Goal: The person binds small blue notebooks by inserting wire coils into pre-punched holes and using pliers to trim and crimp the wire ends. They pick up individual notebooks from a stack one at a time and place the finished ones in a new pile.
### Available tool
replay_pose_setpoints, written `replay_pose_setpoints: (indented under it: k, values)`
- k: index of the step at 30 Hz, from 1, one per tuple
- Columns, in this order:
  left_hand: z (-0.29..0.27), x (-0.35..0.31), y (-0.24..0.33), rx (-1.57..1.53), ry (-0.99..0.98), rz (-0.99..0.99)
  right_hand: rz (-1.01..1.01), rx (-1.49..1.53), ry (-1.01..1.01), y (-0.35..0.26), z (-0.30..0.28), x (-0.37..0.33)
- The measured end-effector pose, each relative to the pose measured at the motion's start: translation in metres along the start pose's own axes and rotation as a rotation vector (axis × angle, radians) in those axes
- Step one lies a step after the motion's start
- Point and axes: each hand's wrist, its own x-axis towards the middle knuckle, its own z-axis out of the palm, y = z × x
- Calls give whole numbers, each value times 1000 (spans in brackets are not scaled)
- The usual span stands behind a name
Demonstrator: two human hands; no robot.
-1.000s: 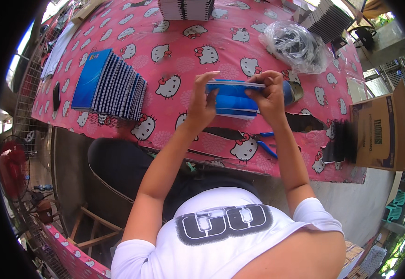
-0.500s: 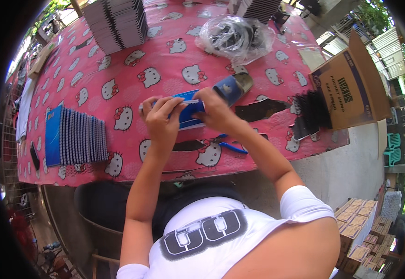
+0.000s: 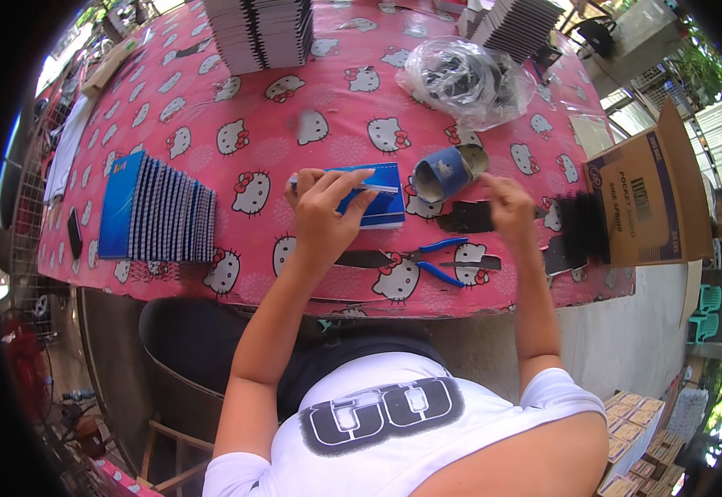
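Observation:
My left hand (image 3: 326, 205) is closed on a small blue memo pad (image 3: 384, 177), its white page edge showing between thumb and fingers. Below it, more blue cover (image 3: 380, 219) shows against the tablecloth; how many pads lie there is hidden by the hand. My right hand (image 3: 510, 205) hovers apart from the pad, fingers curled together, and whatever they may hold is too small to make out. A worn blue cylindrical container (image 3: 440, 176) lies tipped between the hands. Blue-handled pliers (image 3: 444, 263) rest nearer the table's front edge. Black binding coils (image 3: 575, 228) are bunched right of my right hand.
Blue spiral notebooks (image 3: 170, 209) are stacked at the left. Tall notebook stacks (image 3: 268, 35) and a clear plastic bag (image 3: 470, 83) of dark items sit farther back. An opened cardboard box (image 3: 655, 195) stands at right. The pink tablecloth (image 3: 311, 286) has torn dark patches. Small cartons (image 3: 630, 427) are piled lower right.
My right hand has left the memo pad and moved right, past the blue container. My left hand keeps its grip on the pad. The whole view has shifted, and the pliers show more fully.

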Motion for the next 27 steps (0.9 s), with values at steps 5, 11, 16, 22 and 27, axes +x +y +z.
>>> replay_pose_setpoints:
  k: [5,11,16,22,27]
  values:
    - [1,0,2,13,24,-4,-43,417,-105,-96,36,16]
    - [4,0,1,51,70,29,-40,505,-188,-94,40,32]
    - [6,-2,0,57,92,25,105,656,-475,-88,38,39]
    - [7,-2,3,74,119,17,-280,250,-294,-98,33,37]
    - [6,-5,-1,62,113,-5,-243,264,-176,-106,39,33]
